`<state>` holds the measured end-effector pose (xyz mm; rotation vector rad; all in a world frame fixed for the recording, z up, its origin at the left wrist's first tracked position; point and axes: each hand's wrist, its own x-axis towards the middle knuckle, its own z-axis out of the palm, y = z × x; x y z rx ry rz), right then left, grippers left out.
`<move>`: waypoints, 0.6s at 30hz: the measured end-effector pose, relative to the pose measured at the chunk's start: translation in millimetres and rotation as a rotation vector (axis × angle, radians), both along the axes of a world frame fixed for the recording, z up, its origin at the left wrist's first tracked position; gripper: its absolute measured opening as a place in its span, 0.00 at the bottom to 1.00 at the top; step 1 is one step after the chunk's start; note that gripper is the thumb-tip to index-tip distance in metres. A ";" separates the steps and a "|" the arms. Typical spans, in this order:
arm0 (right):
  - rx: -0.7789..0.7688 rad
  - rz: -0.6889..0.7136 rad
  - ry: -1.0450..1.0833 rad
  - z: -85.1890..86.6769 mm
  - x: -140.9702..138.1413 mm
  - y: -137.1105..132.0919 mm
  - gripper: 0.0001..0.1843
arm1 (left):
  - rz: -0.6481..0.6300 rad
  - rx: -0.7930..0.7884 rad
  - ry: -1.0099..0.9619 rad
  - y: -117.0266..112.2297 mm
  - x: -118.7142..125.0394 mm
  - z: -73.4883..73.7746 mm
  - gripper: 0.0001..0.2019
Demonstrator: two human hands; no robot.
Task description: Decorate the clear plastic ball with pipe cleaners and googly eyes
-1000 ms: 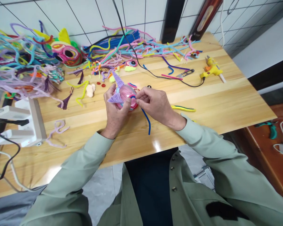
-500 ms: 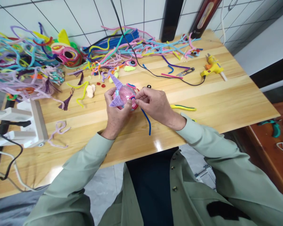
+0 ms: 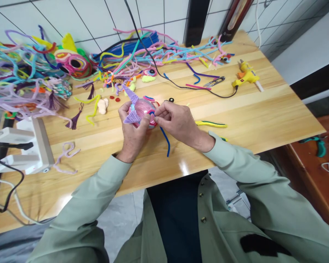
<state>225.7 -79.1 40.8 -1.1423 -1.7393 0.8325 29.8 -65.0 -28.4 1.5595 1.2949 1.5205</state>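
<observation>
My left hand (image 3: 132, 132) is wrapped round a pink craft ball (image 3: 141, 108) with purple pipe-cleaner fins, holding it just above the wooden table (image 3: 252, 117). My right hand (image 3: 178, 123) pinches a blue pipe cleaner (image 3: 165, 138) against the ball's right side. The loose end of the blue pipe cleaner trails down toward the table's front edge. Both hands meet at the ball in the middle of the table.
Heaps of coloured pipe cleaners (image 3: 19, 76) cover the back and left. A yellow glue gun (image 3: 246, 76) and small snips (image 3: 215, 82) lie at back right. A yellow-green pipe cleaner (image 3: 211, 125) lies by my right wrist. A white power strip (image 3: 30, 146) sits left.
The blue pipe cleaner's free end has swung slightly left. Both hands and the ball stay in nearly the same place; the view has shifted a little.
</observation>
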 end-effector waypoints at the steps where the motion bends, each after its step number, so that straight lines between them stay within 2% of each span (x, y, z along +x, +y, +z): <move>1: 0.000 -0.003 -0.004 0.0 0.2 0.0 0.05 | -0.008 -0.001 -0.006 0.5 -0.4 -0.8 0.43; 9: -0.063 -0.021 0.025 -4.4 -0.4 3.5 0.11 | -0.016 0.004 -0.004 0.1 0.5 -0.4 0.43; 15: -0.069 -0.021 0.043 -5.0 -0.3 4.2 0.10 | -0.108 -0.026 -0.028 -3.5 -4.6 -0.6 0.38; 18: -0.071 -0.018 0.048 -7.2 -0.9 4.6 0.11 | -0.114 -0.014 -0.020 -3.5 -8.8 -2.5 0.37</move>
